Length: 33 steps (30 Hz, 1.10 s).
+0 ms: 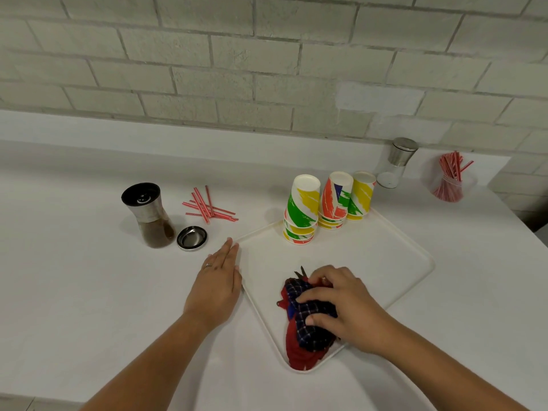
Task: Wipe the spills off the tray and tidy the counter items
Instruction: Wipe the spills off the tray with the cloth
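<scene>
A white tray [385, 256] lies on the white counter, turned like a diamond. My right hand [341, 304] grips a bunched red and dark-blue checked cloth [299, 336] pressed onto the tray's near corner. My left hand [218, 280] lies flat, fingers together, on the counter against the tray's left rim. Three stacks of upturned coloured paper cups [302, 209] stand at the tray's far corner. Left of the tray are a grinder [149, 216] holding brown powder, its loose steel lid [192, 238], and several scattered red straws [207, 206].
At the back right, against the brick wall, stand a second grinder [396, 163] with white contents and a clear jar of red straws [450, 180]. The counter's right edge drops off past the jar.
</scene>
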Tool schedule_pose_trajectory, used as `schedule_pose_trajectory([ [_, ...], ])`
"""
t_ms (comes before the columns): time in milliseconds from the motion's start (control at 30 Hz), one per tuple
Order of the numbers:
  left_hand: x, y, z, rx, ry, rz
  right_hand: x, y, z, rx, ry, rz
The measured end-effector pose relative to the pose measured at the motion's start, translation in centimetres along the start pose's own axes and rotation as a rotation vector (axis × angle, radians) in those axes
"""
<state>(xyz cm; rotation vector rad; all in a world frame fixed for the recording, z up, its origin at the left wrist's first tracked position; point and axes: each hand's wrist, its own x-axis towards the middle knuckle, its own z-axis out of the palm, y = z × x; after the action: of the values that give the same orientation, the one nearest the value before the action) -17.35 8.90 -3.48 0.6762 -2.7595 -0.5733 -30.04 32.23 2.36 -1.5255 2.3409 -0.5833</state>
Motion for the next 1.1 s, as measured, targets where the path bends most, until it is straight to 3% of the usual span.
schedule_pose_trajectory([
  [167, 0.0, 0.0, 0.1, 0.019, 0.004, 0.017, -0.4, -0.6, 1.1, 0.128, -0.087, 0.008],
  [433, 0.1, -0.2, 0.3, 0.028, 0.005, 0.006, -1.6, 0.7, -0.5, 0.040, -0.206, 0.014],
  [733, 0.1, -0.4, 0.5, 0.050, -0.020, -0.001, -0.1, -2.5, 3.0, 0.056, -0.057, -0.009],
  [933, 0.1, -0.5, 0.4, 0.045, -0.018, -0.002, -0.4, -0.6, 0.6, -0.035, -0.227, -0.062],
  [1100, 0.2, -0.4, 0.5, 0.051, -0.021, -0.010, -1.0, 2.1, -2.1, -0.150, -0.227, 0.017],
])
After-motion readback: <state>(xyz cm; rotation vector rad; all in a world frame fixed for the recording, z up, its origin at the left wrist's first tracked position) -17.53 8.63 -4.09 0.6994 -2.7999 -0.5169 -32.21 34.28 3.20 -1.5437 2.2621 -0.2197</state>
